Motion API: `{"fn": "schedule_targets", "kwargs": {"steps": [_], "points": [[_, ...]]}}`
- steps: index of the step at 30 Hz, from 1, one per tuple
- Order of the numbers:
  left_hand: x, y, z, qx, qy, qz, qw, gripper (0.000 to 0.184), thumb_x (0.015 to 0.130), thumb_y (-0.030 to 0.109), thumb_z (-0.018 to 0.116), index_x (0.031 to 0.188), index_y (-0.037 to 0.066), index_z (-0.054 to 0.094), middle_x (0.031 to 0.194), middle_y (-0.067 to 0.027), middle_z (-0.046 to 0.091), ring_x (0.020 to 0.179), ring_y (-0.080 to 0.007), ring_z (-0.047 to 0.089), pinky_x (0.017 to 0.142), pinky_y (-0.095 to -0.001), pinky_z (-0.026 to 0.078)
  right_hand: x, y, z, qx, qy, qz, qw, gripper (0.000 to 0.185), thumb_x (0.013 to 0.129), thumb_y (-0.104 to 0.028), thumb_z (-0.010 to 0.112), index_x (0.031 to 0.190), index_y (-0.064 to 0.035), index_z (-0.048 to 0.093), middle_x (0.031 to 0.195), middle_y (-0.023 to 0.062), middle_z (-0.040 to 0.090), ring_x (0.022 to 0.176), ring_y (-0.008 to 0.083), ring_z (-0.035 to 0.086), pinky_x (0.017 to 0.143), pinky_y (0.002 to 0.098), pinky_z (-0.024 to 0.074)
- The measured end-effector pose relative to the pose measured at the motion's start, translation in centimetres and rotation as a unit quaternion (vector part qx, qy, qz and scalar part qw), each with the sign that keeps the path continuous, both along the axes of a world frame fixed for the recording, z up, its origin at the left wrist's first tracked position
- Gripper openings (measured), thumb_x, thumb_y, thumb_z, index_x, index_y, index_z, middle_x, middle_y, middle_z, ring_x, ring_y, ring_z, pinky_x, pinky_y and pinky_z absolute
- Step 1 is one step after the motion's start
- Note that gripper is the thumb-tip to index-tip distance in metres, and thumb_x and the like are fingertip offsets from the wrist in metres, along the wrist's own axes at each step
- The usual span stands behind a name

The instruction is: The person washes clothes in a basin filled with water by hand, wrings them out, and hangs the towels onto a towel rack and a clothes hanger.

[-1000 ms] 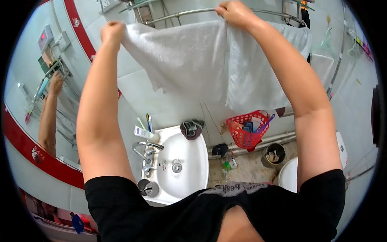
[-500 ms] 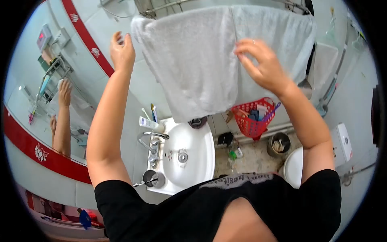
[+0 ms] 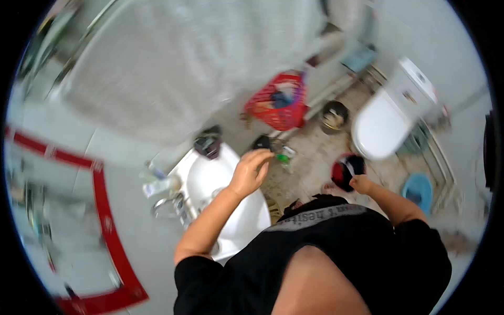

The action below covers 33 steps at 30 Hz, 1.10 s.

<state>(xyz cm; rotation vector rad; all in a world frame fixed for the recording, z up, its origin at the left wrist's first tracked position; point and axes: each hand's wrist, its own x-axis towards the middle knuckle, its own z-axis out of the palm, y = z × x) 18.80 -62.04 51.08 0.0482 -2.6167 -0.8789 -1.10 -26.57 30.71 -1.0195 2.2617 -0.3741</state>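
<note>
The left hand [image 3: 251,174] hovers over the right rim of the white ceramic sink [image 3: 249,218], palm down, its thumb and bent fingers apart around open air. The right hand [image 3: 361,184] is bent inward at the near edge of a round black-and-red object [image 3: 341,172]; that area is blurred, so I cannot tell whether its fingers are clamped on anything or touching it. The pale white cloth towels [image 3: 157,68] hang across the far left, well apart from both hands, their lower edge beyond the sink. Open tan floor [image 3: 302,178] lies between the hands, bounded by the sink on the left and the white ceramic toilet [image 3: 383,123] on the far right. A red perforated plastic basket [image 3: 286,121] and a dark round bin [image 3: 332,126] edge its far side; a light-blue plastic basin [image 3: 427,190] sits to the right.
</note>
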Motion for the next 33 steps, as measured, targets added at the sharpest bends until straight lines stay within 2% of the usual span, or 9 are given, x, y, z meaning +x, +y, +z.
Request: {"fn": "schedule_targets", "kwargs": {"steps": [3,4,5,6,9,11,17,26,33], "points": [[-2.7,4.8,-2.8,0.119,-0.087,-0.067,0.987,0.021,0.074,0.004,0.053,0.094,0.002,0.055,0.096,-0.0157,0.055,0.092,-0.0300,0.052,0.080,-0.0326,0.041,2.5,8.3,-4.0,0.227,0.132,0.242,0.934,0.019,0.072,-0.019,0.051,0.074,-0.0030,0.061,0.075,0.0133,0.060,0.072,0.0277,0.059,0.061,0.0370,0.0468],[-3.5,6.1,-3.6,0.132,-0.096,-0.082,0.983,0.020,0.074,0.003,0.053,0.094,0.001,0.055,0.096,-0.0157,0.055,0.091,-0.0292,0.053,0.080,-0.0322,0.041,3.1,11.1,-5.3,0.248,0.112,0.215,0.938,0.018,0.069,-0.016,0.049,0.072,-0.0034,0.062,0.075,0.0129,0.061,0.072,0.0285,0.059,0.060,0.0383,0.0474],[-4.0,7.5,-4.2,0.142,-0.107,-0.092,0.980,0.020,0.074,0.003,0.053,0.094,0.001,0.055,0.095,-0.0157,0.056,0.091,-0.0284,0.053,0.080,-0.0319,0.041,3.9,14.6,-10.7,0.208,0.079,-0.007,0.975,0.019,0.070,-0.015,0.047,0.072,-0.0034,0.062,0.075,0.0126,0.061,0.072,0.0287,0.059,0.060,0.0403,0.0471],[-4.5,8.4,-4.6,0.150,-0.132,-0.106,0.974,0.020,0.074,0.003,0.053,0.094,0.001,0.055,0.094,-0.0152,0.056,0.090,-0.0267,0.054,0.079,-0.0311,0.041,4.1,15.2,-8.1,0.229,0.109,0.115,0.960,0.021,0.072,-0.019,0.047,0.072,-0.0036,0.062,0.073,0.0152,0.060,0.071,0.0305,0.058,0.062,0.0412,0.0455],[-5.2,11.1,-5.2,0.169,-0.212,-0.118,0.955,0.020,0.076,0.002,0.052,0.096,0.000,0.055,0.093,-0.0131,0.057,0.087,-0.0208,0.055,0.077,-0.0283,0.042,6.3,17.8,-6.9,0.170,0.001,-0.225,0.959,0.026,0.071,-0.028,0.049,0.075,-0.0050,0.062,0.077,0.0172,0.059,0.075,0.0319,0.057,0.067,0.0382,0.0445],[-5.5,12.4,-7.5,0.191,-0.241,-0.116,0.944,0.019,0.078,0.001,0.051,0.096,0.000,0.055,0.091,-0.0104,0.057,0.085,-0.0169,0.055,0.076,-0.0269,0.042,8.0,20.5,-10.0,0.145,-0.035,-0.270,0.951,0.026,0.071,-0.030,0.050,0.077,-0.0083,0.063,0.079,0.0160,0.060,0.075,0.0311,0.057,0.067,0.0376,0.0446],[-7.4,18.3,-10.8,0.334,-0.277,-0.101,0.895,0.016,0.082,0.001,0.047,0.097,-0.002,0.052,0.091,-0.0058,0.056,0.083,-0.0127,0.052,0.076,-0.0254,0.042,13.5,26.6,-4.5,0.087,-0.101,-0.421,0.897,0.024,0.069,-0.027,0.052,0.081,-0.0100,0.064,0.079,0.0141,0.061,0.075,0.0284,0.057,0.068,0.0355,0.0448],[-12.4,34.3,-11.2,0.297,-0.382,-0.160,0.860,0.019,0.084,0.013,0.048,0.099,0.002,0.052,0.094,-0.0060,0.056,0.083,-0.0141,0.055,0.070,-0.0245,0.042,22.2,45.8,-9.8,0.131,-0.089,-0.577,0.801,0.025,0.072,-0.026,0.048,0.083,-0.0083,0.063,0.084,0.0141,0.060,0.080,0.0295,0.056,0.072,0.0358,0.0442],[-16.3,37.6,-12.9,0.320,-0.455,-0.125,0.822,0.019,0.084,0.014,0.047,0.100,0.004,0.052,0.095,-0.0051,0.056,0.080,-0.0140,0.056,0.068,-0.0247,0.043,24.1,48.5,-10.2,0.092,-0.080,-0.683,0.720,0.027,0.074,-0.029,0.049,0.080,-0.0069,0.062,0.085,0.0160,0.059,0.081,0.0306,0.056,0.071,0.0367,0.0436]]}}
